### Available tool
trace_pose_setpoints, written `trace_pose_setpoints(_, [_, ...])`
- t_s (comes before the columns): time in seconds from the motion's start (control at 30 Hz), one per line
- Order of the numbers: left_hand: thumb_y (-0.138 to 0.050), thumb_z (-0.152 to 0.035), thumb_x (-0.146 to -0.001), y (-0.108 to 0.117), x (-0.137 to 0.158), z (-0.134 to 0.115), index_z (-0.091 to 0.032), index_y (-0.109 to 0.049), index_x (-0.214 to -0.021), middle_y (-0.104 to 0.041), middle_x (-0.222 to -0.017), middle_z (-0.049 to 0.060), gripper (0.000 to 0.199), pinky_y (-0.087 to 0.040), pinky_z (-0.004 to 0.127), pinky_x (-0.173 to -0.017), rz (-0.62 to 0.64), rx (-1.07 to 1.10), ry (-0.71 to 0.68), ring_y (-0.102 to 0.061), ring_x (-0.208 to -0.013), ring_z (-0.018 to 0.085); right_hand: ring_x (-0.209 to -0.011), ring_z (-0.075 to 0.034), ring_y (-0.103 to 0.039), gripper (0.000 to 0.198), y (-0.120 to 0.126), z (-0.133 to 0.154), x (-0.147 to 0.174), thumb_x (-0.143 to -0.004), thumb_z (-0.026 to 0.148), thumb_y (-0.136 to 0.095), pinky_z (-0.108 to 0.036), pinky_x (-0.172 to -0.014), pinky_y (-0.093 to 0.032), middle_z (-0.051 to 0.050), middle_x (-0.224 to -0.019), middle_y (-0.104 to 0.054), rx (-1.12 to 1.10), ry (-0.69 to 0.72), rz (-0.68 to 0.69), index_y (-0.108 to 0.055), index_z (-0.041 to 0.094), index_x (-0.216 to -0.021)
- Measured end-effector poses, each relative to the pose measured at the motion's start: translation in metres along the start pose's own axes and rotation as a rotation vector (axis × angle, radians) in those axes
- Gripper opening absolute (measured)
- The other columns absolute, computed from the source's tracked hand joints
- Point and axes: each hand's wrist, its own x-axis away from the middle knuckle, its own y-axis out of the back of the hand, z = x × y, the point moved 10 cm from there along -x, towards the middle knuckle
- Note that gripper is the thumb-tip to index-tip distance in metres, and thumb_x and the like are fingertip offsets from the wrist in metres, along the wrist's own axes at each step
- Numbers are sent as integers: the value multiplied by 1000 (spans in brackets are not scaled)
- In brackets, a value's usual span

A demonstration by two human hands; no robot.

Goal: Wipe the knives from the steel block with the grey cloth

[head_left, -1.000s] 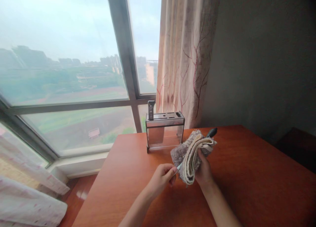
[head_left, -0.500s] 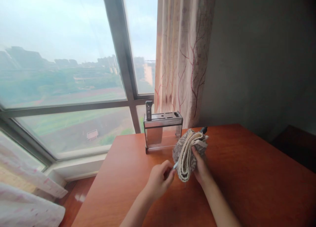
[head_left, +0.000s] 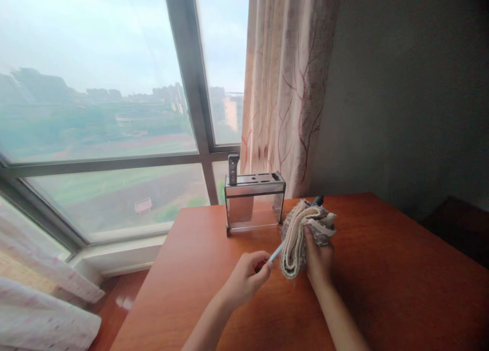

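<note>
My left hand (head_left: 248,274) is closed in a pinch on the near end of a slim pale-blue strip (head_left: 276,252). The strip runs up behind a thick folded cloth (head_left: 296,234), fluffy grey-brown with cream edges. A black end (head_left: 317,200) pokes out beyond the cloth, roughly in line with the strip. Whether they are one thing is hidden by the cloth. My right hand (head_left: 318,254) grips the cloth from the right, thumb on its near face. Left of the cloth stands a clear knife block (head_left: 254,190) with a dark top; a dark handle (head_left: 233,170) rises from it.
Everything rests over a reddish-brown wooden table (head_left: 183,285). Its far edge meets a patterned curtain (head_left: 282,86) and a dark grey wall (head_left: 393,101). A large window (head_left: 99,111) fills the left, with a white sill (head_left: 126,254) below.
The cloth and my right hand have shifted right, away from my left hand. More of the pale-blue strip shows between them. The black end has moved slightly right.
</note>
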Motion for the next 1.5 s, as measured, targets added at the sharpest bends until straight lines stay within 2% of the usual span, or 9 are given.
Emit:
trace_pose_setpoints(0.2, [-51,-39,-85,7,0,-1,-11,-61,-78,-34,-57,-6,31,-18,24,-48,-6,48,34,-27,-52,8,-81,-29,-68,41,-1,0,-3,-62,47,-76,-37,-69,-52,-14,-87,-75,-19,10,-9,-72,12,-85])
trace_pose_setpoints(0.33, [-55,-47,-82,8,1,4,-11,-62,-79,-32,-51,-8,36,-15,22,-44,8,198,93,-24,-45,6,-82,-24,-68,42,-10,-8,0,-62,40,-78,-34,-70,-53,-7,-92,-74,-235,-141,27,-69,17,-95])
trace_pose_setpoints(0.47, [-54,-49,-83,3,2,8,-12,-62,-79,-29,-43,-10,39,-12,22,-40,60,437,93,-21,-38,5,-79,-20,-68,43,-27,-14,8,-65,38,-76,-32,-72,-55,0,-91,-74,-461,-336,159,-65,24,-104])
trace_pose_setpoints(0.7, [-58,-51,-82,-3,1,11,-13,-59,-75,-27,-38,-11,39,-10,22,-40,81,659,78,-17,-35,4,-97,-22,-66,42,-36,-23,13,-72,55,-67,-38,-85,-53,0,-103,-72,-600,-502,298,-67,26,-102])
trace_pose_setpoints(0.83, [-48,-52,-87,-17,3,12,-12,-61,-74,-30,-36,-9,44,-11,23,-40,136,587,123,-19,-33,5,-92,-23,-66,45,-34,-26,17,-64,60,-72,-37,-81,-54,0,-97,-73,-606,-510,311,-68,27,-95])
trace_pose_setpoints(0.97, [-45,-54,-88,-28,3,15,-11,-63,-73,-34,-37,-7,50,-14,24,-40,189,409,173,-27,-34,6,-80,-19,-67,42,-34,-21,19,-65,50,-75,-31,-71,-55,3,-88,-73,-541,-453,299,-66,27,-99])
trace_pose_setpoints(1.1, [-57,-54,-81,-14,-2,14,-14,-59,-77,-33,-41,-10,41,-19,21,-39,44,446,139,-25,-36,6,-82,-19,-67,47,-25,-7,9,-64,39,-79,-28,-69,-54,2,-92,-73,-425,-284,175,-64,26,-106])
trace_pose_setpoints(1.33, [-57,-55,-80,-5,-4,22,-14,-57,-73,-33,-41,-10,42,-17,20,-39,-7,361,136,-27,-37,5,-81,-26,-68,39,-8,0,6,-60,42,-80,-35,-70,-53,-8,-86,-75,-153,-144,30,-70,15,-87])
trace_pose_setpoints(1.5, [-55,-57,-80,1,-4,22,-13,-60,-76,-29,-42,-10,45,-13,22,-40,2,354,136,-24,-39,6,-86,-28,-67,41,-5,7,6,-60,43,-79,-38,-74,-52,-9,-88,-75,-83,-60,1,-71,14,-87])
